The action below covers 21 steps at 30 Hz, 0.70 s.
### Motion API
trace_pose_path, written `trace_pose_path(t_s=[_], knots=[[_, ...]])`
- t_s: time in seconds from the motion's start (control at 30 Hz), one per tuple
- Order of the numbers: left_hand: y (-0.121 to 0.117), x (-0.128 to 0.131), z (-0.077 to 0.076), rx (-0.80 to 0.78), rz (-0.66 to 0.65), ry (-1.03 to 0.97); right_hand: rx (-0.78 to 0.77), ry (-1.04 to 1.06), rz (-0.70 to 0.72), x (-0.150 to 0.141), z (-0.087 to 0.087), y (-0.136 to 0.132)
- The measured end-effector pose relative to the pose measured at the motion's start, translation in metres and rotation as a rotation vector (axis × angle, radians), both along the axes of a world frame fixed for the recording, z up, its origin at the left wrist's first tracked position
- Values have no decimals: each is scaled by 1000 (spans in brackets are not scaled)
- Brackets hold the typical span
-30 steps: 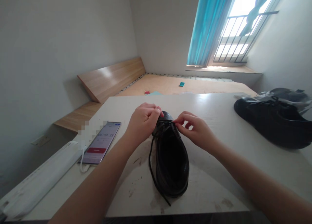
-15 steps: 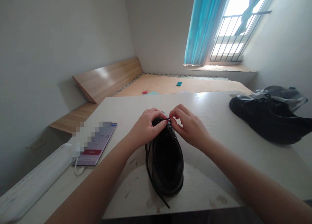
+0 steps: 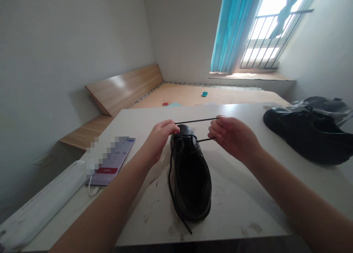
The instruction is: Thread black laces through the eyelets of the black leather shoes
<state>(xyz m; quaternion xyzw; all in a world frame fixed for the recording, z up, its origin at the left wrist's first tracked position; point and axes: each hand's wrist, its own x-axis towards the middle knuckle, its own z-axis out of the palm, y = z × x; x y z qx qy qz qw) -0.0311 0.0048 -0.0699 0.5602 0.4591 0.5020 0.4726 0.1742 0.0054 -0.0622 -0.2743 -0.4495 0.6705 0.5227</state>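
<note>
A black leather shoe [image 3: 205, 179] stands upright on the white table, toe pointing away from me. My left hand [image 3: 161, 137], closed over the toe's left side, pinches one part of a black shoelace [image 3: 197, 120]. To the right of the shoe, my right hand [image 3: 230, 135] is closed round the same lace. One stretch runs taut between both hands above the toe, and another goes from the right hand down to the shoe's right eyelets. The lace's other end hangs along the shoe's left side and lies on the table behind the heel.
On the right lies a second black shoe [image 3: 311, 139], with a clear plastic bag [image 3: 325, 104] behind it. At left are a phone [image 3: 110, 165] showing a timer, a white cable and a long white power strip [image 3: 49, 201]. A bed [image 3: 234, 93] stands beyond the table [image 3: 231, 223].
Both hands were together over the shoe's eyelets. My right hand has moved out to the right, drawing a length of lace out, and the lace is now stretched between the hands.
</note>
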Motion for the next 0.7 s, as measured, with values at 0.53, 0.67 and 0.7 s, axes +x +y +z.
trace_pose_path(t_s=[0.53,0.67,0.7], knots=[[-5,1,1,207,-7,636,699,-1131,-348,1,-16,-7],[-4,1,1,89,-102,329,617,-1026,-161,-5,-29,-2],[-4,1,2,71,-124,258,607,-994,-161,-6,-31,-2]])
